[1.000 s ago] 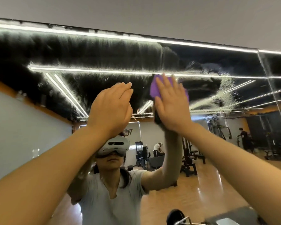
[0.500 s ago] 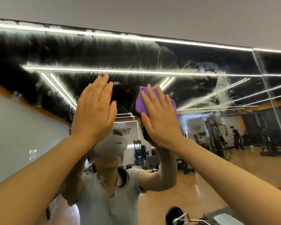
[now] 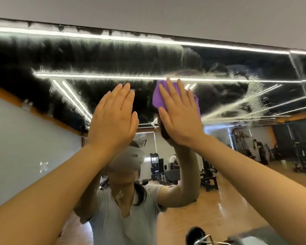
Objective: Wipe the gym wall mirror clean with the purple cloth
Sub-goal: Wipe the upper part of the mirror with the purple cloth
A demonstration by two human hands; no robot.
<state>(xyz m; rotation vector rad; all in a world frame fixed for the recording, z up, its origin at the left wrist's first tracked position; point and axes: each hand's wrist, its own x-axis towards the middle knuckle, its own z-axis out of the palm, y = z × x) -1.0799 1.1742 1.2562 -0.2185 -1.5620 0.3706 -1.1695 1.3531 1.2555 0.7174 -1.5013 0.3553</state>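
wall (image 3: 166, 13): plain grey | floor (image 3: 228, 206): light wood | ceiling light strips (image 3: 113, 77): lit | gym machines (image 3: 208, 172): dark

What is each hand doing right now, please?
Left hand: open, flat, holding nothing.
Right hand: open, straight fingers pressing the purple cloth on the mirror.

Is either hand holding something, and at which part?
The right hand presses the purple cloth flat on the mirror, covering its middle. The left hand holds nothing.

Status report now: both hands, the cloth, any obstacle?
Right hand flat, pressing purple cloth on streaked wall mirror. Left hand open, no grip, raised at the glass. Nothing in the way.
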